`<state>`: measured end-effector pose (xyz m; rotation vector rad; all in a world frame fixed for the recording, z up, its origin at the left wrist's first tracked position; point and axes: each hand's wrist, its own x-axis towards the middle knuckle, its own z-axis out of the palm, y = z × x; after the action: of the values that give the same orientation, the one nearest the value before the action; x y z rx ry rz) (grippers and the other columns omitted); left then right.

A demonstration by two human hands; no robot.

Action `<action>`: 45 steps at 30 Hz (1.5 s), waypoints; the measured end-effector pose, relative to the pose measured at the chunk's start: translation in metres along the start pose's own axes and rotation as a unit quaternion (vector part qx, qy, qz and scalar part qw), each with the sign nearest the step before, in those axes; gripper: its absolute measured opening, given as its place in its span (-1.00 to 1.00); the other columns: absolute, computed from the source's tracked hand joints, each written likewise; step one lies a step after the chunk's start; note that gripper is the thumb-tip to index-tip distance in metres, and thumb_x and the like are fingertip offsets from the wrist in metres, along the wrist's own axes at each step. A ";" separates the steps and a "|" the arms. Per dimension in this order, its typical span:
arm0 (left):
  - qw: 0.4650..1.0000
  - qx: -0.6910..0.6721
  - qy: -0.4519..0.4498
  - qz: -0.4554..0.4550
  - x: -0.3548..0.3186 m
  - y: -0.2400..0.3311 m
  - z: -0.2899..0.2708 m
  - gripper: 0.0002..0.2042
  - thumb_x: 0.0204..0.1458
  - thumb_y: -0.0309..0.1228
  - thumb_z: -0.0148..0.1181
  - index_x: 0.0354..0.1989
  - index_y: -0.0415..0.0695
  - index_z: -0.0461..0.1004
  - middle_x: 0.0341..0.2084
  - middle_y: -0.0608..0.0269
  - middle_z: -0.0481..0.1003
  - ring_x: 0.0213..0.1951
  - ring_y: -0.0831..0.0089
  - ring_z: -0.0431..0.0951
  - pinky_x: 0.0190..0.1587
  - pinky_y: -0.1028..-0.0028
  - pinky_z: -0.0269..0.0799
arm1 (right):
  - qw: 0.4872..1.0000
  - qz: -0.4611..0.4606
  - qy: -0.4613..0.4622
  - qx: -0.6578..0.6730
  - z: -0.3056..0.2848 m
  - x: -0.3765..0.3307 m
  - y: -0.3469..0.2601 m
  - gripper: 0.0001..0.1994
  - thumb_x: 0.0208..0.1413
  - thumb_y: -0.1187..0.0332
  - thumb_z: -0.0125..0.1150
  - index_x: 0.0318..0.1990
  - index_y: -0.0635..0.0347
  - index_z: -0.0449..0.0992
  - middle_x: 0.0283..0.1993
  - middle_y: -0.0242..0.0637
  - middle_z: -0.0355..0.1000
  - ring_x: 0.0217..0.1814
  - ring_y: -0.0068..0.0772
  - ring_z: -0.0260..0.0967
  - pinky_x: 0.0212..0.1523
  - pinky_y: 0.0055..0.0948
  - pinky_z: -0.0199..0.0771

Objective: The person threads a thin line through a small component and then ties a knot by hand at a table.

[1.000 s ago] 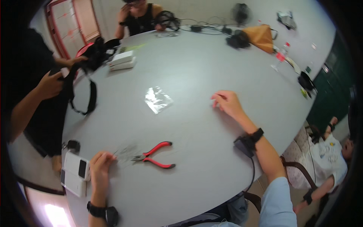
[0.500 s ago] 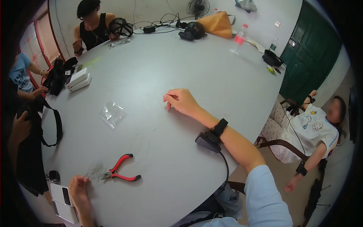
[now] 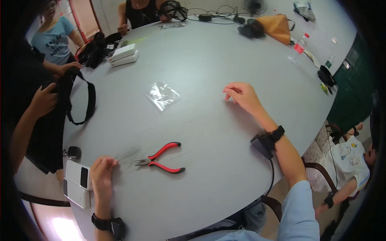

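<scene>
My left hand (image 3: 103, 170) rests at the table's left side with fingers curled and tips together; what they pinch, if anything, is too small to make out. Beside those fingertips lie thin dark hair-like strands (image 3: 130, 156). Just right of the strands are pliers (image 3: 155, 158) with red and black handles, jaws toward my left hand and handles spread. My right hand (image 3: 242, 95) is across the table, fingers bent and closed; anything in them is hidden. A clear plastic bag (image 3: 163, 96) lies to its left, apart from it. Both wrists wear black straps with small devices.
White boxy devices (image 3: 77, 182) lie next to my left forearm, with more white boxes (image 3: 123, 55) farther off. Black straps (image 3: 90, 100) hang at the left edge near another person. Along the back are cables, an orange bag (image 3: 276, 28) and a bottle (image 3: 299, 47). Someone sits at right.
The view has swung left, so the table and everything on it appear farther right. My left wrist strap now shows. Both hands keep nearly the same pose and place on the table.
</scene>
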<state>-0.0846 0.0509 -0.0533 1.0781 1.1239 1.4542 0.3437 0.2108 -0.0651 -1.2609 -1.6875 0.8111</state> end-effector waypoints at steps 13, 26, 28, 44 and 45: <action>0.952 0.286 -0.077 0.078 -0.009 0.023 0.029 -0.85 -0.04 -0.40 0.10 -0.45 -0.24 0.48 -0.36 0.24 0.49 -0.05 0.33 0.39 0.04 0.39 0.18 | 0.951 -0.181 -0.199 -0.151 0.037 -0.018 -0.044 -0.91 -0.14 0.42 0.26 -0.44 0.12 0.47 -0.35 -0.37 0.36 -0.22 -0.34 0.27 -0.21 -0.41 0.30; 0.777 0.468 -0.268 0.324 -0.011 0.019 0.086 -0.66 -0.14 -0.40 0.25 -0.14 -0.13 0.37 -0.11 0.13 0.35 -0.03 0.18 0.34 -0.05 0.31 0.33 | 0.963 -0.058 0.009 -0.263 0.031 -0.019 -0.044 -0.90 -0.12 0.47 0.23 -0.44 0.23 0.43 -0.36 -0.23 0.35 -0.29 -0.29 0.31 -0.25 -0.37 0.35; 0.770 0.467 -0.281 0.333 -0.012 0.018 0.091 -0.64 -0.16 -0.39 0.26 -0.14 -0.12 0.36 -0.08 0.13 0.33 0.00 0.17 0.32 -0.03 0.31 0.32 | 0.961 -0.050 -0.016 -0.270 0.024 -0.017 -0.034 -0.90 -0.13 0.49 0.23 -0.46 0.25 0.42 -0.37 -0.22 0.35 -0.32 -0.28 0.32 -0.28 -0.37 0.35; 0.779 0.467 -0.284 0.308 -0.009 -0.003 0.088 -0.65 -0.21 -0.45 0.27 -0.19 -0.15 0.35 -0.05 0.11 0.31 0.02 0.15 0.29 0.00 0.30 0.30 | 0.954 -0.087 -0.018 -0.287 0.031 -0.020 -0.028 -0.93 -0.15 0.57 0.15 -0.52 0.25 0.37 -0.46 -0.19 0.33 -0.35 -0.14 0.28 -0.30 -0.28 0.29; 0.778 0.463 -0.287 0.311 -0.009 -0.003 0.088 -0.65 -0.21 -0.45 0.27 -0.19 -0.15 0.35 -0.05 0.11 0.31 0.02 0.15 0.29 0.00 0.30 0.30 | 0.953 -0.085 -0.015 -0.290 0.030 -0.020 -0.026 -0.93 -0.15 0.57 0.15 -0.52 0.25 0.37 -0.46 -0.19 0.33 -0.35 -0.14 0.28 -0.30 -0.28 0.29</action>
<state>0.0031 0.0535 -0.0411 2.5850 1.0508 0.8014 0.3084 0.1842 -0.0599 -1.4574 -2.1132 0.2281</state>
